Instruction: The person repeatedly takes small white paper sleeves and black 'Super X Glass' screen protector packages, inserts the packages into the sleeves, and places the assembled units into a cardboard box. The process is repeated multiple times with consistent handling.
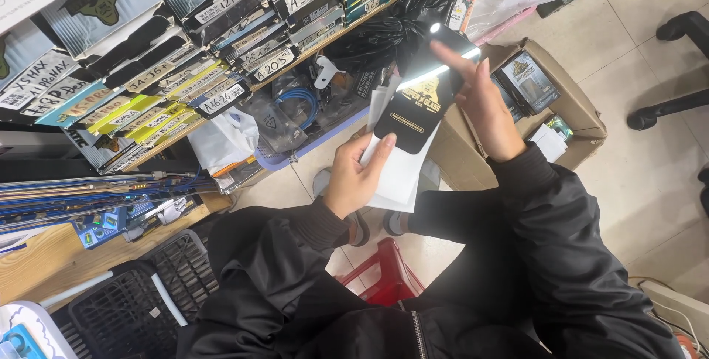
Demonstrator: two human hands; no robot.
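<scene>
Above tiled floor [657, 182], beside shelves [185, 56].

A shelf [244, 82] in the upper left of the frame carries stacked flat boxes [148, 86]. On the tiled floor [650, 174], right of centre, stands an open carton [583, 119].

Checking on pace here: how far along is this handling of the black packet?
Done: the black packet is out from the shelves and up in both hands. In hand: the left hand holds it against white sheets, the right hand grips its top. Left: it is not yet set down; the cardboard box stands open beside.
</scene>
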